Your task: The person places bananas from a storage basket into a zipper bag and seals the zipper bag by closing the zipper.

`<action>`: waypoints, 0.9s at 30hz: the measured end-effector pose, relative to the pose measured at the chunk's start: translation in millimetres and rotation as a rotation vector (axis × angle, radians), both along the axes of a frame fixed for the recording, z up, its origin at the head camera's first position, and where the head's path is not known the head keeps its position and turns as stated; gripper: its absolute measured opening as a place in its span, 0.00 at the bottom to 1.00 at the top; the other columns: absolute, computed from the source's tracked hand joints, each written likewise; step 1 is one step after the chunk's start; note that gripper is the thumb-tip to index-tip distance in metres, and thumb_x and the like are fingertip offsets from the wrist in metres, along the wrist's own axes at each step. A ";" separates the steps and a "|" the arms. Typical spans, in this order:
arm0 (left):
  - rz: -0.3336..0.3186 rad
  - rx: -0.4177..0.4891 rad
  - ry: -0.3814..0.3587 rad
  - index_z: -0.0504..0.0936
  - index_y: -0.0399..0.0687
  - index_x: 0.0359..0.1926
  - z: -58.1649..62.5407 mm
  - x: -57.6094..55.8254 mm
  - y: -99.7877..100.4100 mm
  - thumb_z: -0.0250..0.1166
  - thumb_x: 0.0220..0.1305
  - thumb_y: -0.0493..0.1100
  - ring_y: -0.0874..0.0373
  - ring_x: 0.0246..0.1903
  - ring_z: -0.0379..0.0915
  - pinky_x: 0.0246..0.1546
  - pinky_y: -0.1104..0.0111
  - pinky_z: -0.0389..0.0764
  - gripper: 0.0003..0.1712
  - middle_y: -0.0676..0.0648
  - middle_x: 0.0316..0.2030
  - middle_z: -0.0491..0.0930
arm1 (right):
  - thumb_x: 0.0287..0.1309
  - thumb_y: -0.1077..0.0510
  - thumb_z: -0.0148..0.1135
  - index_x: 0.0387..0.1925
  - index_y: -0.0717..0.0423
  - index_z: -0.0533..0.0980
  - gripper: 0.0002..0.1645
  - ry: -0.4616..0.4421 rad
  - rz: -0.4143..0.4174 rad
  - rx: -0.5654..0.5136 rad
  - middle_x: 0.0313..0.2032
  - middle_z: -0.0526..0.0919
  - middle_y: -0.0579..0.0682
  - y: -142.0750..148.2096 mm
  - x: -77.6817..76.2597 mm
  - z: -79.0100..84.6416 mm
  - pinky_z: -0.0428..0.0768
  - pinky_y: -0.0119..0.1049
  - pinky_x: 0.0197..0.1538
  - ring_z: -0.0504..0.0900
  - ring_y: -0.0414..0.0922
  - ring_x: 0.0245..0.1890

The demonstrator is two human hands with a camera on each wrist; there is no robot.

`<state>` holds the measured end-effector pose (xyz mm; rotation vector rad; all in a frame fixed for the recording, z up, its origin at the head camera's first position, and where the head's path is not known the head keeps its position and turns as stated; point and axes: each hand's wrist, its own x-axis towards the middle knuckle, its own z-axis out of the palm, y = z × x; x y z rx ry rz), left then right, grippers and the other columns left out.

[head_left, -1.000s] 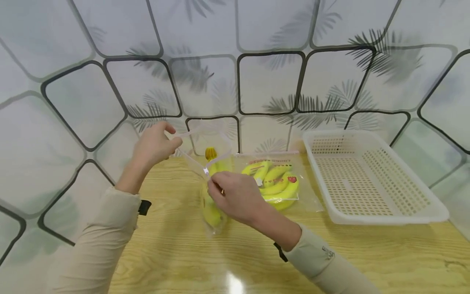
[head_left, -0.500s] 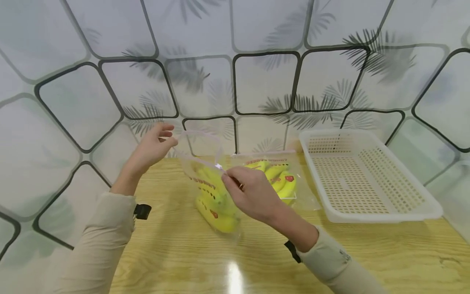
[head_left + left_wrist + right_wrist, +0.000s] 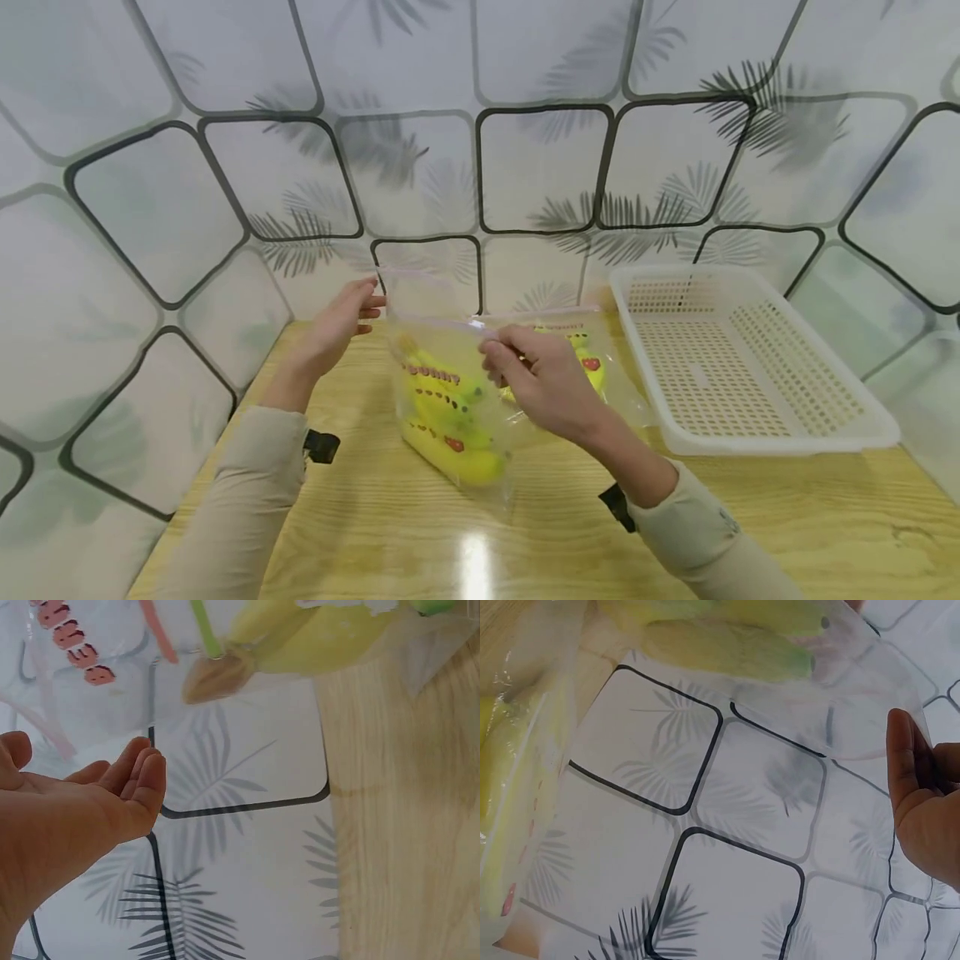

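A clear zip bag (image 3: 420, 342) with red lettering holds a bunch of yellow bananas (image 3: 450, 425). It stands upright on the table, its mouth at the top. My right hand (image 3: 551, 379) pinches the bag's upper right corner between thumb and fingers, as the right wrist view also shows. At the bag's left edge is my left hand (image 3: 337, 333), its fingers loosely extended toward the plastic and gripping nothing. The left wrist view shows that hand's fingers (image 3: 139, 780) just below the bag, near the brown banana stem (image 3: 217, 675).
Behind my right hand lies a second clear bag of bananas (image 3: 592, 367), partly hidden. A white perforated plastic basket (image 3: 787, 446) stands to the right on the wooden table (image 3: 570, 542). A patterned wall covering (image 3: 547, 171) rises at the back and sides.
My right hand has moved right along the bag's top edge, and the bag has turned so its printed side faces me. My left hand, first at the bag's opening, has lowered slightly and loosened its fingers.
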<state>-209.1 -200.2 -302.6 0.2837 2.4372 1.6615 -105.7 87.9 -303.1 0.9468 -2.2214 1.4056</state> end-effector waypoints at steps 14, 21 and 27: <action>-0.060 0.130 0.143 0.66 0.39 0.42 -40.7 11.0 -8.6 0.49 0.78 0.46 0.61 0.39 0.69 0.49 0.70 0.76 0.13 0.49 0.36 0.68 | 0.74 0.60 0.50 0.39 0.68 0.77 0.14 -0.323 -0.042 -0.214 0.31 0.81 0.60 35.4 -1.8 -9.7 0.86 0.41 0.32 0.84 0.46 0.27; -0.102 0.113 0.332 0.69 0.34 0.43 -46.1 52.8 -10.5 0.50 0.77 0.40 0.60 0.40 0.78 0.43 0.71 0.80 0.10 0.47 0.39 0.77 | 0.76 0.56 0.47 0.39 0.67 0.73 0.16 -0.412 -0.193 -0.425 0.28 0.77 0.49 50.6 -13.0 -16.1 0.83 0.34 0.33 0.79 0.41 0.28; -0.098 -0.118 0.433 0.67 0.41 0.45 -32.9 78.5 15.3 0.50 0.77 0.40 0.51 0.29 0.75 0.31 0.68 0.77 0.05 0.44 0.37 0.81 | 0.77 0.54 0.44 0.42 0.59 0.72 0.14 -0.409 -0.375 -0.686 0.33 0.76 0.44 53.0 -19.6 -21.0 0.81 0.30 0.39 0.78 0.40 0.35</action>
